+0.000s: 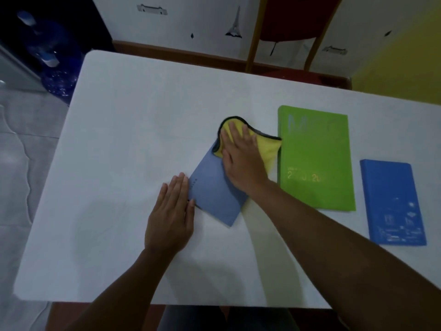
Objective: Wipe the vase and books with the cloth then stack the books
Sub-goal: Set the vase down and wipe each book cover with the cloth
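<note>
A pale blue book (212, 197) lies at an angle in the middle of the white table (119, 139). My right hand (241, 158) presses flat on a yellow cloth with a dark edge (268, 146), which covers the book's far corner. My left hand (171, 213) lies flat with fingers together against the book's left edge, holding it still. A large green book (315, 158) lies flat to the right, touching the cloth. A smaller bright blue book (393, 204) lies further right near the table's edge. No vase is in view.
A wooden chair with a red seat (286, 32) stands behind the table's far edge. Blue water bottles (47, 56) stand on the floor at the far left. A yellow surface (401, 56) is at the far right.
</note>
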Demonstrator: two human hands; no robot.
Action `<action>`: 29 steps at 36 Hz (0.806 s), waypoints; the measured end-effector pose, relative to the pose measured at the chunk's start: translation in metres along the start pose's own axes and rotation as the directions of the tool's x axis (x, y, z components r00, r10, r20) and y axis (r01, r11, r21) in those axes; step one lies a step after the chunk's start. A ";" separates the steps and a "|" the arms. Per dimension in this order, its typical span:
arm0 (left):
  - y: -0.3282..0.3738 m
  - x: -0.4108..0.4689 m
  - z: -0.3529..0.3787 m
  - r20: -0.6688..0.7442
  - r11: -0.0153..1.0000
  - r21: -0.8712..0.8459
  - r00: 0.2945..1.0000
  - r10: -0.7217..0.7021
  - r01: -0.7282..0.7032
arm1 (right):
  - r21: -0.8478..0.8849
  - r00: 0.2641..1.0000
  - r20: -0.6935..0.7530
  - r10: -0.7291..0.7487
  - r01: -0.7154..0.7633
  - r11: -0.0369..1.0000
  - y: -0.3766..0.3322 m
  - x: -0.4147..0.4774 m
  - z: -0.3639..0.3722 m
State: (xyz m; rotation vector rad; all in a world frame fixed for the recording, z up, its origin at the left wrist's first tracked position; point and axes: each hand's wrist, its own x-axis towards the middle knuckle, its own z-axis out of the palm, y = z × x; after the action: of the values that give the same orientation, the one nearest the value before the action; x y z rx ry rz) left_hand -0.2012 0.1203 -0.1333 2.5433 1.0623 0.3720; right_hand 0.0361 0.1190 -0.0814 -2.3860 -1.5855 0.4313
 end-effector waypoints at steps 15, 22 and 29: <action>0.003 0.002 -0.003 -0.015 1.000 0.013 1.000 0.004 -0.004 | -0.030 0.957 -0.066 -0.283 0.282 0.959 0.031 -0.091 0.011; 0.001 0.001 -0.001 0.008 1.000 0.005 1.000 0.004 -0.004 | 0.003 0.998 0.009 -0.059 0.059 0.998 0.012 -0.019 0.004; 0.002 0.001 -0.004 0.012 1.000 0.003 1.000 -0.001 0.001 | -0.004 0.939 0.001 -0.344 0.344 0.939 -0.023 -0.103 0.031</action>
State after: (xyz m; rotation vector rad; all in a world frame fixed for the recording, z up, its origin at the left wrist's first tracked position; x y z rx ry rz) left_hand -0.2004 0.1205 -0.1291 2.5446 1.0604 0.3545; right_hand -0.0324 0.0339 -0.0908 -2.0475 -1.9540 0.3549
